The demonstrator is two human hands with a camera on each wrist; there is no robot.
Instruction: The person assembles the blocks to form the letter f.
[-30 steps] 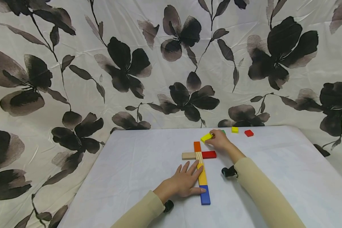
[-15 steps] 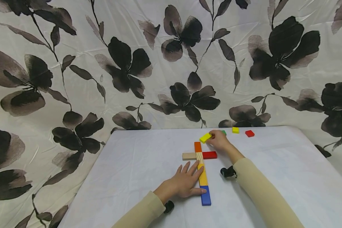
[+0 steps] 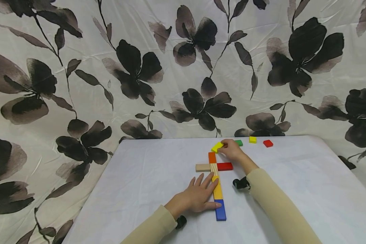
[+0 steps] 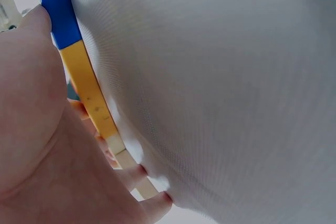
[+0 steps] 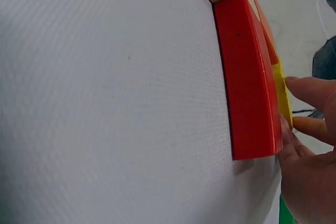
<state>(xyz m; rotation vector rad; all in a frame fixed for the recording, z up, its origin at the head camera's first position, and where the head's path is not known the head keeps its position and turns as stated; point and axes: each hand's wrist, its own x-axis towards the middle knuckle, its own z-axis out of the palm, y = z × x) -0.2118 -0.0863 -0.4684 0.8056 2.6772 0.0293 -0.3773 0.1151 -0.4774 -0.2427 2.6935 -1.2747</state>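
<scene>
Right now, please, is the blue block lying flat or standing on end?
Lying flat: the blue block stretches lengthwise along the white tabletop.

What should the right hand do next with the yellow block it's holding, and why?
Perhaps ease the yellow block to the far end of the orange block: the right hand pinches it close beyond there, askew, while the left hand rests on the amber block and blue block.

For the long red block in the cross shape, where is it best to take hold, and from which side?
Probably pinch the long red block by its free right end, across its long sides, coming from the right: its left end meets the striped pale block.
</scene>
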